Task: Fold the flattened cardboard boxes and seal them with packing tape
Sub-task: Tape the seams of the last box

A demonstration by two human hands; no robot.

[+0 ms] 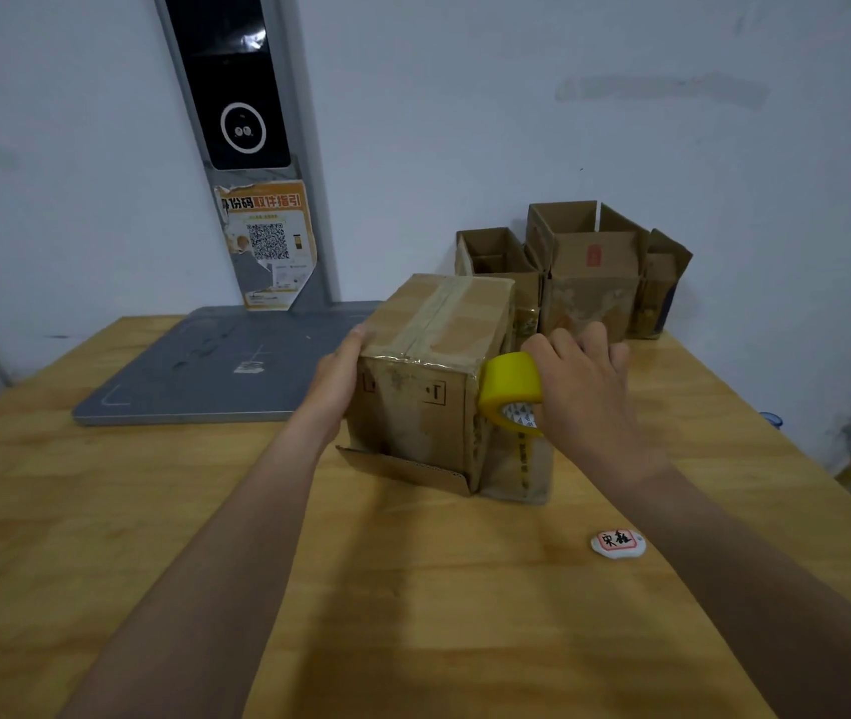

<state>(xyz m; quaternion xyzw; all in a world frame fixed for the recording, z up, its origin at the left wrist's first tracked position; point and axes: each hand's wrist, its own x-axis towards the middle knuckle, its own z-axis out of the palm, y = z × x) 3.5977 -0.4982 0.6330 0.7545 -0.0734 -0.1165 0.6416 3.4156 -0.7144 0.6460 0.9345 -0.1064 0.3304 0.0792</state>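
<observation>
1. Head view: your left hand [340,371] presses straight fingers on the box [433,376], mid-table [153,511]; your right hand [584,386] grips the tape roll [511,391] at its right side.
2. The top seam looks taped, but the jutting bottom flap probably isn't.
3. Count: four boxes, including three open-topped boxes [589,262] behind, and one roll.

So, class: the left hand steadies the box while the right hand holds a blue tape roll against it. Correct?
No: the head view shows the tape roll is yellow, not blue. The left hand does steady the box, and the right hand holds the roll against it.
</observation>
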